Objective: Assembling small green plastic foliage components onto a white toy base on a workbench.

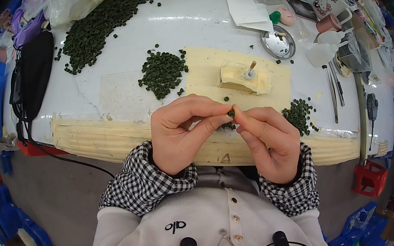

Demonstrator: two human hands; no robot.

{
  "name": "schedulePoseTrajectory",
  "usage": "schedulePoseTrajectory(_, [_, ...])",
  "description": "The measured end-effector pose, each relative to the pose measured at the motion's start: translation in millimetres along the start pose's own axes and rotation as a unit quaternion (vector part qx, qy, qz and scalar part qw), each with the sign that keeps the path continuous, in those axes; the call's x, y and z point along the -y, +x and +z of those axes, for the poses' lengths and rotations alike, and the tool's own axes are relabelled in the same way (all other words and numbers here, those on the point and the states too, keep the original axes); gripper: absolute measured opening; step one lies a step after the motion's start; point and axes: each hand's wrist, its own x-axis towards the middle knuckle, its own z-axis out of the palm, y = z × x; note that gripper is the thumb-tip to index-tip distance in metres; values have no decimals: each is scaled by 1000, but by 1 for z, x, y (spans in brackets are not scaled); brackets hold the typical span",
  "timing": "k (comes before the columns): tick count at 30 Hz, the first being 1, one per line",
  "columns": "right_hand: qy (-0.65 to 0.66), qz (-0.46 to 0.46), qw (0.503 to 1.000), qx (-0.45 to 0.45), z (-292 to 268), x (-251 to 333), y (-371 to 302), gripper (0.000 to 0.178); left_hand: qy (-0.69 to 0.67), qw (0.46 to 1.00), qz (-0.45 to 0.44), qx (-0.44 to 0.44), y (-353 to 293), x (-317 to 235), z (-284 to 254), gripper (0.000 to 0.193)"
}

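A: Where's the part?
B: Small dark green part is up between both hands, on the near side of the yellow block with the peg.
A: Grip?
B: Left hand: thumb and index pinched on it. Right hand: fingertips at its other side; can't tell if they clamp.
A: Around them?
B: Loose green pile beyond the left, smaller heap just beside the right, tweezers farther right. All on the white table.
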Motion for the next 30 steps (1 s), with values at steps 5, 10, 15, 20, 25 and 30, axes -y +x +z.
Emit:
schedulePoseTrajectory(5, [-16,-6,1000,3,-1,2,1,36,-14,1000,-15,-6,-2,-1,2,21])
schedulePoseTrajectory(10, [-26,-3,1000,-3,-1,-1,-1,37,24,1000,-3,-5,1,2,3,21])
schedulePoseTrajectory(15, [-126,55,988,-75,-20,-9,-8,30,154,988,5,24,2,-6,3,17])
schedulePoseTrajectory(20, [-357,90,920,-134,-49,-26,-23,14,363,928,66,47,-1,-8,-5,18])
schedulePoseTrajectory(25, [-368,70,922,-93,-36,-24,-28,14,405,909,79,54,-2,-7,-8,19])
schedulePoseTrajectory(30, [-312,52,945,-80,-28,-23,-23,16,396,914,81,27,-1,-12,-12,19])
